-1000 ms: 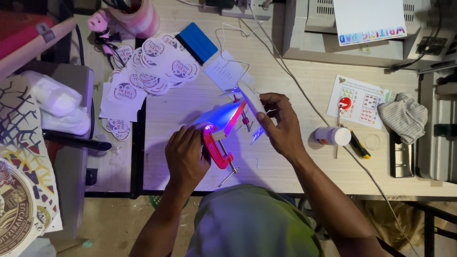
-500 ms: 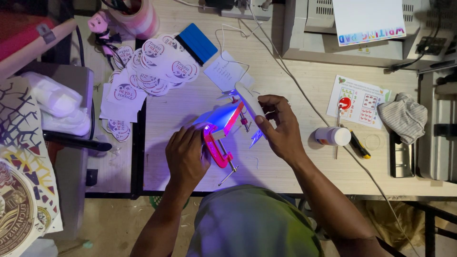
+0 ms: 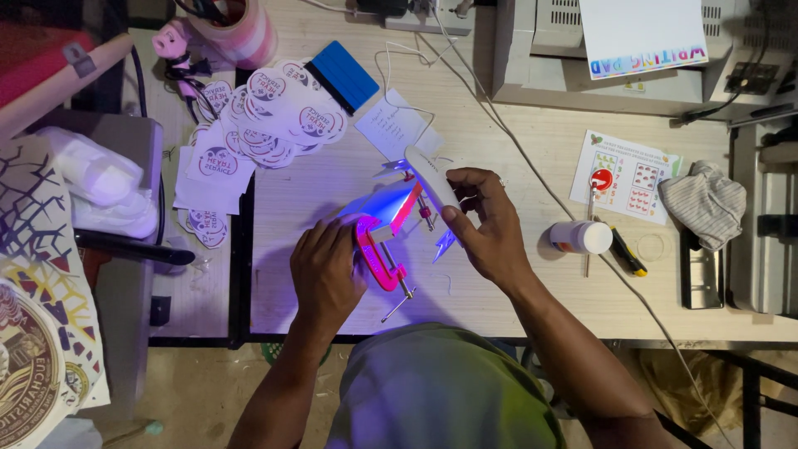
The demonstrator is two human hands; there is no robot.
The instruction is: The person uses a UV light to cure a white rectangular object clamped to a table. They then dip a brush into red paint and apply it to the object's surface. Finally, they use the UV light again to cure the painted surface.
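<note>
A pale wooden counter (image 3: pixel 515 133) fills the view from above, its near edge dropping to a dusty floor. The left hand (image 3: pixel 326 274) rests palm-down, fingers curled loosely over the frame of a red clamp (image 3: pixel 378 249) that lies on the counter near its front edge; how firmly it grips cannot be told. The right hand (image 3: pixel 486 224) is closed around a slim white lamp (image 3: pixel 432 179), held tilted over the clamp and throwing a blue-violet glow on the wood beneath.

Behind the hands lie a spread of round stickers (image 3: pixel 266 108), a blue scraper (image 3: pixel 339 75) and a white slip of paper (image 3: pixel 397 126). To the right stand a small white bottle (image 3: pixel 580 237) on its side, a printed card (image 3: pixel 632 175) and a crumpled striped cloth (image 3: pixel 702 204). A grey machine (image 3: pixel 540 58) sits along the back edge with a white pad (image 3: pixel 644 33) on top. A roll of tape (image 3: pixel 237 29) stands at the far left corner. Patterned printed sheets (image 3: pixel 33 274) lie on a lower surface at left.
</note>
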